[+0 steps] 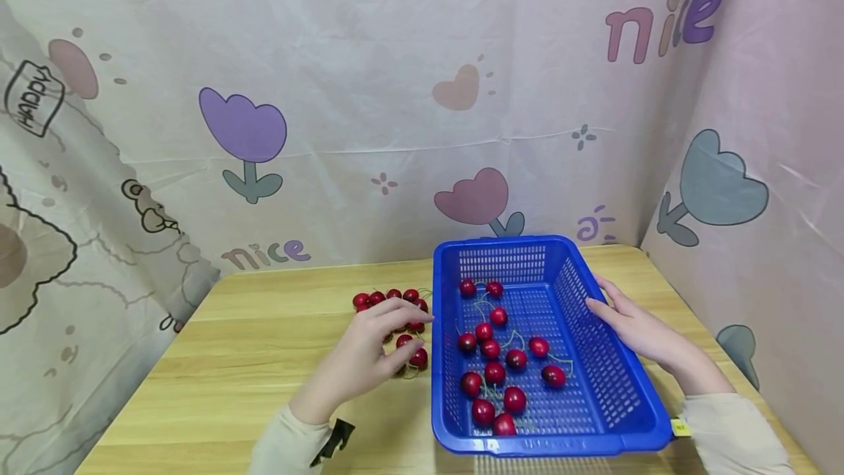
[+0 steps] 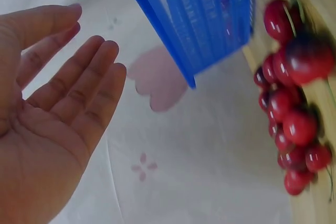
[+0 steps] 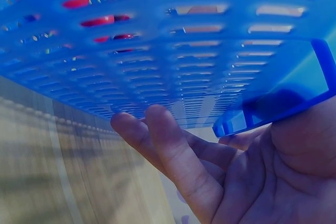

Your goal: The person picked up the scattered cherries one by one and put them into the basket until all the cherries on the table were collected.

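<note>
Your right hand (image 1: 636,328) is clamped on the rim of the blue basket (image 1: 567,446), thumb over the edge and fingers reaching below it outside. Your left hand (image 1: 369,354) holds nothing: its fingers are apart and relaxed, just beside the basket's opposite wall. Between your hands, stemmed cherries in the basket (image 1: 515,399) lie on its slotted floor, mostly on the side nearer your left hand. Under and just past that hand, loose cherries (image 1: 418,359) bunch on the desk (image 1: 264,343). Farther out, beyond both hands, hangs a printed cloth (image 1: 369,130).

The step in hand looks like positioning the basket; it seems raised or tipped at your right hand, though you cannot tell whether its base touches the desk. The next move probably calls for a steady right hand, so nothing rolls, and a left hand that either supports the nearer rim or picks from the bunch below.
</note>
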Demonstrator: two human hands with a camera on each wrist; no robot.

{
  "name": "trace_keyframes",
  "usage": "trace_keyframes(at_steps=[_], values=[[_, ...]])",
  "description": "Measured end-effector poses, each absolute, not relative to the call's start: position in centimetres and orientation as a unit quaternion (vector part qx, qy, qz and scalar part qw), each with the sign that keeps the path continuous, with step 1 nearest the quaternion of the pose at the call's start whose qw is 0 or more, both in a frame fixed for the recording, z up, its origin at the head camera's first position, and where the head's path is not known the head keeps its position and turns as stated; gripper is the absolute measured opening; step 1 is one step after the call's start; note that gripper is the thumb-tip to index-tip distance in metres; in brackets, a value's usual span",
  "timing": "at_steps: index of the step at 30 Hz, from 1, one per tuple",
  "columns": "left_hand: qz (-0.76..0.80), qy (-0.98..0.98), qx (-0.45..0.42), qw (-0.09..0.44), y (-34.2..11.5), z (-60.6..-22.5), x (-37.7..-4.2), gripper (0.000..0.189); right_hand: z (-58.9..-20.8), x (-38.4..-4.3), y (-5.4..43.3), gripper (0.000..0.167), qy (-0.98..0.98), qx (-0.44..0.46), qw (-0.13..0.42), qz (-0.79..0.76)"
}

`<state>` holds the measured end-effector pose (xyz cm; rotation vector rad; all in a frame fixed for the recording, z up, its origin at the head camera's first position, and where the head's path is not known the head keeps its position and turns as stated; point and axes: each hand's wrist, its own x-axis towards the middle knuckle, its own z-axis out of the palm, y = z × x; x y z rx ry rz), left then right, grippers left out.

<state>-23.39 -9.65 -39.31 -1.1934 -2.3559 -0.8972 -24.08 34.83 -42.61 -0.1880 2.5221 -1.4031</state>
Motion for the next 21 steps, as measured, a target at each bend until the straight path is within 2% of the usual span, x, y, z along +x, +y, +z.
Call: trace_keyframes(at_steps=[10,17,21], values=[[-0.26,-0.889,-0.353,0.133,-11.9,-40.5,-25.1,0.03,-42.6,-24.0,34.8,0.082,0.864,-0.062,0.125,-0.483],[-0.242,-0.909,-0.337,0.039,-12.3,-42.0,-26.1,0.025,-42.6,-24.1,34.9,0.081,0.868,-0.059,0.124,-0.477],[-0.228,-0.915,-0.333,0.008,-12.4,-42.8,-26.4,0.026,-42.7,-24.1,34.9,0.082,0.87,-0.056,0.124,-0.473]])
